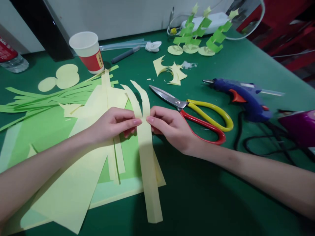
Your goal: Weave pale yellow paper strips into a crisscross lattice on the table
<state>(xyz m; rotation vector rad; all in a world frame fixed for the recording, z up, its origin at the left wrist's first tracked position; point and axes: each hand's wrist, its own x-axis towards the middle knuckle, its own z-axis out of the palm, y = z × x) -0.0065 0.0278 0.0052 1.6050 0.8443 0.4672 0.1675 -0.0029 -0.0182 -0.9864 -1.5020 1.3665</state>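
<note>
A long pale yellow paper strip (pixel 147 157) hangs toward me between my two hands. Its far end is split into two curling tails. My left hand (pixel 118 123) pinches its left edge just below the split, thumb on top. Opposite, my right hand (pixel 169 126) pinches the right edge between thumb and curled fingers. To the right of the strip lie scissors (pixel 180 104) with one yellow and one red handle, close beyond my right hand. Pale yellow sheets (pixel 73 190) and green paper (pixel 46 131) spread under my left forearm.
Thin green strips (pixel 54 98) and yellow paper circles (pixel 67 76) lie at left, near a paper cup (pixel 87 52) and a bottle (pixel 12 55). A blue glue gun (pixel 246 98) with a black cord rests at right. Green spiral paper stands (pixel 192 32) and a power strip (pixel 209 21) are behind.
</note>
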